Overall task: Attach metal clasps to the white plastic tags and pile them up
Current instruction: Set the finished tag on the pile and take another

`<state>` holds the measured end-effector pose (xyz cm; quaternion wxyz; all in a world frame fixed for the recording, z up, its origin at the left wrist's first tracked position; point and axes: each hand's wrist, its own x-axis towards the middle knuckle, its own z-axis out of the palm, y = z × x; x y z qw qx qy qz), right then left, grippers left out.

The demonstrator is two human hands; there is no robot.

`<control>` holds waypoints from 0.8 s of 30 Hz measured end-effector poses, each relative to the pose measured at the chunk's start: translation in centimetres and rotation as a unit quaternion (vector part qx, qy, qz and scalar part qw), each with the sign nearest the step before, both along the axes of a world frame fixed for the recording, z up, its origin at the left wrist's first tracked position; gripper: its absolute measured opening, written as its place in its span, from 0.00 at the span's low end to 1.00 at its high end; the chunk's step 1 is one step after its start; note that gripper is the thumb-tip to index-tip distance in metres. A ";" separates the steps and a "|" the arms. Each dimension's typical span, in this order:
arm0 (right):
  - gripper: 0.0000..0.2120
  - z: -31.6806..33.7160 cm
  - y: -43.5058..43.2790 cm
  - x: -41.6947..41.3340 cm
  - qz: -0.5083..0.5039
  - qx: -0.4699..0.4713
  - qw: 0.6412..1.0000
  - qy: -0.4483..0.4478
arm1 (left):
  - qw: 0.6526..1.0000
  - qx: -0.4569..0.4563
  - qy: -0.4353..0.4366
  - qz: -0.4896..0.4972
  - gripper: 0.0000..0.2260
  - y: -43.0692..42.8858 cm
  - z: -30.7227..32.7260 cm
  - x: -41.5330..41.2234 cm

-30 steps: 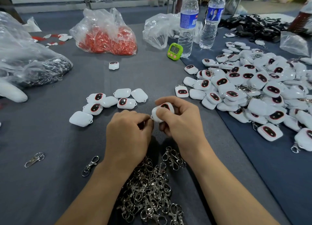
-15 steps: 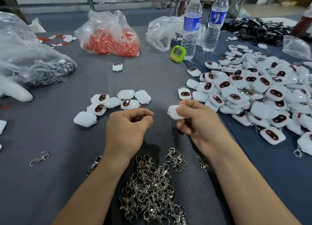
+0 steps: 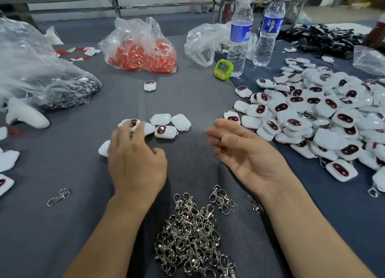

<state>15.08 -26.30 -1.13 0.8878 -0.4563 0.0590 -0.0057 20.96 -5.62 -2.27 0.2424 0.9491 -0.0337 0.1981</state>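
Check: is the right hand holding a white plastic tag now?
No, the right hand is open, palm showing, fingers spread and empty.

Clasp heap (image 3: 193, 234) lies nearest, small tag cluster (image 3: 166, 125) behind-left, big tag pile (image 3: 316, 119) right.

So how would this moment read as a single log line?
left hand: reaching over loose white tags | right hand: open, empty | clasp pile: untouched | finished pile: right
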 end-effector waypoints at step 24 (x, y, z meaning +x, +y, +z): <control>0.22 1.1 8.8 -2.3 -0.068 -0.551 0.831 -0.030 | 0.888 -0.408 0.178 -0.115 0.11 0.1 2.2 -4.1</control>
